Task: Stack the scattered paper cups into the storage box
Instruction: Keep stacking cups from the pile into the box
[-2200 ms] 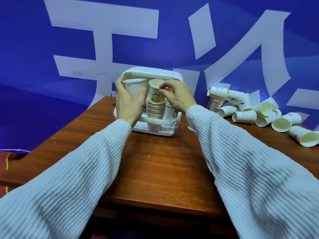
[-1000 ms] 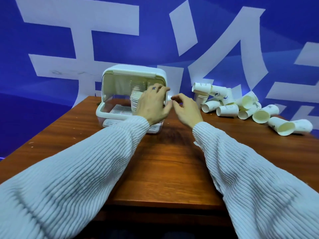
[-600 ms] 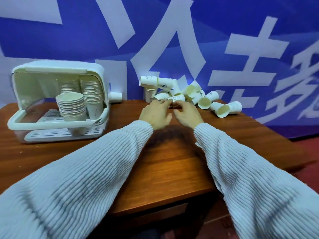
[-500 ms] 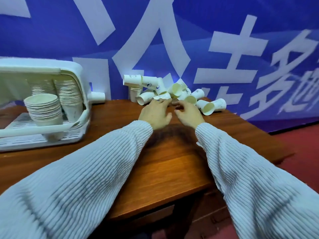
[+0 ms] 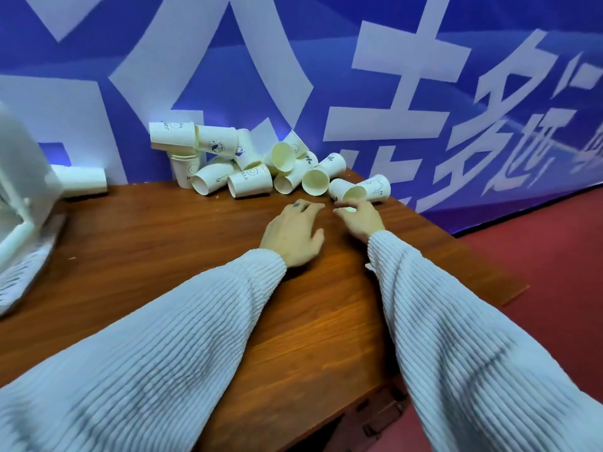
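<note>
At table centre, left hand (image 5: pixel 292 234) lies spread, holding nothing; right hand (image 5: pixel 360 216), fingers loosely curled, reaches the nearest paper cup (image 5: pixel 347 193), not yet gripped. Heap of paper cups (image 5: pixel 249 164) beyond remains unstacked. Storage box (image 5: pixel 19 203) at left edge, contents unseen.

A single head-worn view looks forward and down from above the near edge of the wooden surface (image 5: pixel 182 252); both hands (image 5: pixel 293 234) sit close at centre; the blue banner (image 5: pixel 489 76) lies beyond; wide-angle bending shows.
</note>
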`<state>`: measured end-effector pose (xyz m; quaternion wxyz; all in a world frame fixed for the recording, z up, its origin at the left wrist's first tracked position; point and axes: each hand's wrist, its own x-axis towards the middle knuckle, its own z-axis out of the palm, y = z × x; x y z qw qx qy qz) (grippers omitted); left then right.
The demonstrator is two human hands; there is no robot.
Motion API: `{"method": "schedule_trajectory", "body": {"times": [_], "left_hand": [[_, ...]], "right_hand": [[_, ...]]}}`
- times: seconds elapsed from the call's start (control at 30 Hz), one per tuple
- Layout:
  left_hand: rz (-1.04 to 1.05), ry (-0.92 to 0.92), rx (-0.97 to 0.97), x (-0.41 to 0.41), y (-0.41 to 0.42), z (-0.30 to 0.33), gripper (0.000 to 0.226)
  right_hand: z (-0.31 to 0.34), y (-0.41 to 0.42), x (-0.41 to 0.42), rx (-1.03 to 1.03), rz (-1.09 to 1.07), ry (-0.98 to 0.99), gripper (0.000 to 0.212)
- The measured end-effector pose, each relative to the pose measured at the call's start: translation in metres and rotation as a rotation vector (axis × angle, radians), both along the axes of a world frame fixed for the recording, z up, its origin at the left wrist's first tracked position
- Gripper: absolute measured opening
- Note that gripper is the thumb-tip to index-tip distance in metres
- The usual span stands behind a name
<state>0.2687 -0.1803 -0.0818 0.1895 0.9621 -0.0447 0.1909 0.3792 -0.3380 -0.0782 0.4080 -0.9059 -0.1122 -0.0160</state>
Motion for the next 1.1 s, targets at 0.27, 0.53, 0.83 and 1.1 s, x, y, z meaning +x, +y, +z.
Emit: {"method": "schedule_trajectory", "body": {"times": [0.27, 0.53, 0.83, 1.1], "left_hand": [[0.041, -0.026, -0.039, 0.029, 0.010, -0.012, 0.084], [0.128, -0.207, 0.017, 0.054, -0.008, -0.022, 0.078], [0.057, -0.275, -0.041, 0.062, -0.006, -0.029, 0.079], [0.075, -0.270, -0.107, 0.065, -0.004, -0.029, 0.080]], "right_hand": [[-0.008, 0.018, -0.001, 0.151, -0.103, -0.228, 0.025], [0.011, 0.000, 0.000, 0.391, 0.032, -0.276, 0.028], [0.015, -0.024, 0.102, 0.214, -0.254, -0.093, 0.063], [0.000, -0.023, 0.130, 0.297, -0.277, -0.047, 0.056]]}}
